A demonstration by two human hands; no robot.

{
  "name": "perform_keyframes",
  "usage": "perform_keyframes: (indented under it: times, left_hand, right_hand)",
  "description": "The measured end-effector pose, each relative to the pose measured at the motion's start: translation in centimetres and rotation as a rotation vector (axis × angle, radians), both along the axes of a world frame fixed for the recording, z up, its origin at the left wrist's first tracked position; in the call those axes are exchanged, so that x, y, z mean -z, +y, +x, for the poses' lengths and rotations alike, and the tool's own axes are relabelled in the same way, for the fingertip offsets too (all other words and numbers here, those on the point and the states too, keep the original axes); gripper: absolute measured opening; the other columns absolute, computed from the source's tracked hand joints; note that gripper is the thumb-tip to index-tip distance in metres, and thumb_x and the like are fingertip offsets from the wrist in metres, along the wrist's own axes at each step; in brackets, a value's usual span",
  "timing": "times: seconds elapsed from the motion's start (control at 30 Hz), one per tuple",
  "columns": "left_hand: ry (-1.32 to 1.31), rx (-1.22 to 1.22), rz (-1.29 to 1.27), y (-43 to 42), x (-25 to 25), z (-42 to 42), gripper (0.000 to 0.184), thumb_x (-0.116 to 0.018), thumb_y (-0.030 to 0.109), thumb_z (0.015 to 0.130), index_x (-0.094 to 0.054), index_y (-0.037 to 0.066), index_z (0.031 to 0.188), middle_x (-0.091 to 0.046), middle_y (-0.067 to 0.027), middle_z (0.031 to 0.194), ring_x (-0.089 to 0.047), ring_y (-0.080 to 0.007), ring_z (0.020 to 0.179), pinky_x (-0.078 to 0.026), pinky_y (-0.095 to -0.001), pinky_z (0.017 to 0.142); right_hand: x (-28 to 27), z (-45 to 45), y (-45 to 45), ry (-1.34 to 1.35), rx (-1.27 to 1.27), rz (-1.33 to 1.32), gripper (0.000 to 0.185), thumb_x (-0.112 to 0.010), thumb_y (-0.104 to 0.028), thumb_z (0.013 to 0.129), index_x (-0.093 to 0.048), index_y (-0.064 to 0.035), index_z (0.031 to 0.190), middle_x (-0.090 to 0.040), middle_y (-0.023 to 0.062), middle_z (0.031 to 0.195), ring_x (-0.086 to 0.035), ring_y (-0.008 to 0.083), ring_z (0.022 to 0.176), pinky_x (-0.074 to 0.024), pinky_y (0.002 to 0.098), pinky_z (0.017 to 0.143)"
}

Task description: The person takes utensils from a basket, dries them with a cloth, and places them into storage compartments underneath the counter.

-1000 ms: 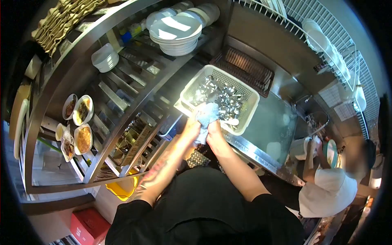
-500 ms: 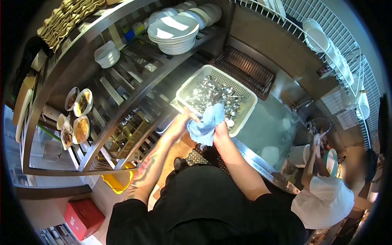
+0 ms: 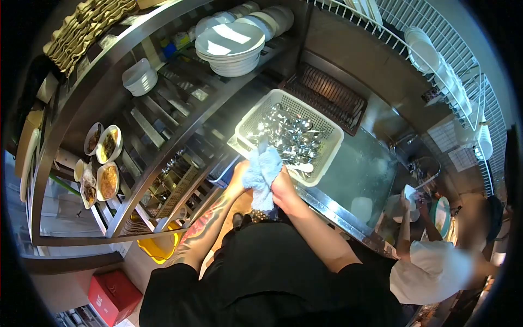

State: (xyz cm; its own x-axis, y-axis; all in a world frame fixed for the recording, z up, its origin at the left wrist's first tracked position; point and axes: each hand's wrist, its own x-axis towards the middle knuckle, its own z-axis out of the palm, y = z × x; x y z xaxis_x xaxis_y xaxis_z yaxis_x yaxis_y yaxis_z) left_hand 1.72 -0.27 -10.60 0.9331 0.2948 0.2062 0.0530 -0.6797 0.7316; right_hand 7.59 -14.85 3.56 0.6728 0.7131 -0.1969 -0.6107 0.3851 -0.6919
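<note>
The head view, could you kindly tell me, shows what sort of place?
Probably a restaurant kitchen's dishwashing area: it has a basket of cutlery, a sink of water and stacked dishes.

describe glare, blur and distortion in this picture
In the head view, glare spots the cutlery and the plate stack; in the head view, the blue cloth is brightly lit; in the head view, the metal shelf curves fisheye-style and a co-worker's head is blurred.

towel: rough matt cloth | cutlery: glossy metal | basket: plastic | shelving: smooth metal | plates: glossy
</note>
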Motion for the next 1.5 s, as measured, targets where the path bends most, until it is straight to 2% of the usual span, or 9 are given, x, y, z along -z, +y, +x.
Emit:
perform_keyframes:
  times: [0.13, 0.43, 0.5, 0.67, 1.07, 1.2, 1.27, 1.33, 1.5]
  left_hand:
    - [-0.394, -0.601, -0.761, 1.3, -8.6, -3.1, 0.026, -0.059, 0.026, 0.102, -0.072, 0.005, 0.11, -0.071, -0.0053, 0.106, -0.065, -0.0167, 0.099, -0.05, -0.0334, 0.091]
    - [-0.079, -0.185, -0.766, 0.0, -9.6, -2.3, 0.031, -0.055, 0.023, 0.103, -0.067, -0.001, 0.118, -0.066, -0.0048, 0.116, -0.057, -0.0116, 0.108, -0.044, -0.0295, 0.098]
    - [-0.297, -0.262, -0.649, 0.4, -8.9, -2.2, 0.026, -0.055, 0.02, 0.1, -0.07, -0.002, 0.1, -0.069, -0.0023, 0.089, -0.061, -0.0101, 0.084, -0.048, -0.0277, 0.079]
    - [-0.239, -0.124, -1.047, 0.0, -11.2, -4.0, 0.037, -0.052, 0.025, 0.106, -0.068, -0.005, 0.122, -0.067, -0.0108, 0.128, -0.058, -0.0171, 0.12, -0.041, -0.0332, 0.108]
    - [-0.423, -0.464, -0.925, 1.3, -13.6, -4.3, 0.041, -0.046, 0.035, 0.108, -0.062, 0.0, 0.094, -0.072, -0.0136, 0.087, -0.072, -0.0221, 0.081, -0.059, -0.0353, 0.076]
    - [-0.488, -0.603, -1.042, 4.1, -13.6, -4.5, 0.029, -0.048, 0.026, 0.105, -0.058, 0.005, 0.088, -0.056, -0.0036, 0.063, -0.053, -0.0108, 0.055, -0.047, -0.0281, 0.054]
    - [-0.206, -0.484, -1.1, 2.8, -12.3, -4.8, 0.025, -0.05, 0.023, 0.102, -0.061, 0.004, 0.089, -0.055, -0.0033, 0.061, -0.055, -0.0132, 0.056, -0.047, -0.0295, 0.055]
    - [-0.328, -0.334, -0.284, -1.3, -7.8, -3.5, 0.024, -0.05, 0.02, 0.1, -0.064, 0.004, 0.088, -0.057, -0.0037, 0.061, -0.06, -0.019, 0.058, -0.049, -0.033, 0.058]
    - [0.033, -0.189, -0.567, -5.5, -7.1, -6.6, 0.028, -0.051, 0.021, 0.102, -0.066, 0.0, 0.09, -0.066, -0.0204, 0.073, -0.065, -0.0344, 0.067, -0.051, -0.0466, 0.067]
  right_hand:
    - [0.7, 1.5, -0.5, -0.276, -0.06, -0.105, 0.022, -0.057, -0.002, 0.096, -0.068, -0.0002, 0.114, -0.072, 0.0059, 0.101, -0.068, 0.0152, 0.088, -0.0558, 0.0322, 0.08]
    - [3.1, 1.0, 1.8, -0.482, -0.163, -0.179, 0.036, -0.063, -0.002, 0.093, -0.062, 0.0, 0.129, -0.068, 0.0061, 0.119, -0.064, 0.0148, 0.107, -0.0522, 0.0333, 0.094]
    - [4.1, 0.8, 0.8, -0.471, -0.234, -0.17, 0.037, -0.064, -0.002, 0.093, -0.062, 0.0001, 0.129, -0.068, 0.0063, 0.119, -0.064, 0.0152, 0.108, -0.0522, 0.0334, 0.094]
    - [2.1, -0.4, 0.8, -0.495, -0.252, -0.178, 0.04, -0.068, -0.005, 0.092, -0.058, -0.0003, 0.131, -0.066, 0.0059, 0.12, -0.063, 0.0156, 0.109, -0.0523, 0.033, 0.094]
    - [1.3, -0.3, -2.4, -0.839, -0.513, -0.337, 0.027, -0.068, -0.015, 0.09, -0.068, 0.0007, 0.111, -0.071, 0.0082, 0.105, -0.065, 0.0184, 0.101, -0.0508, 0.0344, 0.093]
    - [6.2, 1.0, -4.9, -0.912, -0.151, -0.364, 0.028, -0.07, -0.013, 0.091, -0.066, -0.0016, 0.117, -0.071, 0.0072, 0.111, -0.066, 0.0189, 0.103, -0.0516, 0.034, 0.093]
    - [2.2, 0.8, -2.3, -0.455, -0.085, -0.193, 0.034, -0.069, -0.011, 0.093, -0.061, -0.0024, 0.126, -0.069, 0.0061, 0.116, -0.065, 0.0199, 0.106, -0.0514, 0.0353, 0.095]
    - [2.5, 0.4, 0.4, -0.687, 0.117, -0.213, 0.035, -0.067, -0.009, 0.093, -0.059, -0.0013, 0.126, -0.068, 0.0067, 0.117, -0.064, 0.0184, 0.109, -0.0504, 0.0334, 0.096]
    - [8.5, 3.5, 0.6, -0.924, -0.238, -0.297, 0.033, -0.063, -0.004, 0.085, -0.067, -0.0001, 0.118, -0.072, 0.0082, 0.106, -0.068, 0.02, 0.101, -0.0528, 0.034, 0.091]
